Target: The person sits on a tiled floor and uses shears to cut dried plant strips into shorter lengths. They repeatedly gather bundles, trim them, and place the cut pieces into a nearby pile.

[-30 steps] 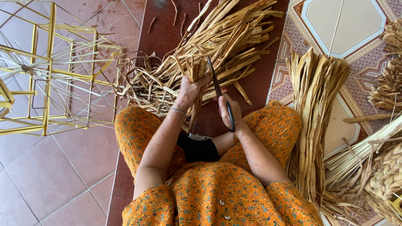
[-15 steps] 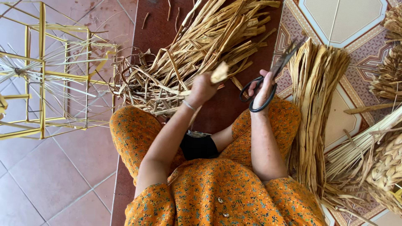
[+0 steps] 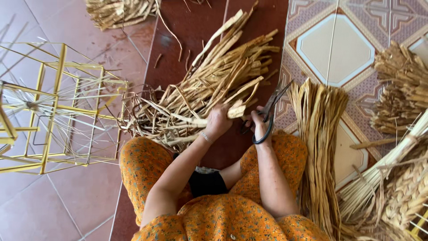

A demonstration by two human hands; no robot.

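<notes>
I sit on the floor in an orange patterned dress. My left hand [image 3: 218, 121] grips a dried straw strip [image 3: 238, 110] drawn from the big pile of dried strips [image 3: 214, 85] in front of my knees. My right hand [image 3: 259, 126] holds black scissors [image 3: 269, 109] by the handles, blades pointing up and to the right, just beside the strip's cut end. The two hands are close together above the dark red floor tiles [image 3: 191, 31].
A yellow wire frame [image 3: 58, 107] stands at the left on the tiles. A neat bundle of long strips [image 3: 318, 147] lies by my right knee. Woven and bundled straw [image 3: 401, 89] fills the right edge. Another straw heap [image 3: 120, 11] lies at the top.
The view has shifted slightly. My right hand with the scissors has come back from the right toward the left hand, which still holds a strip at the pile.
</notes>
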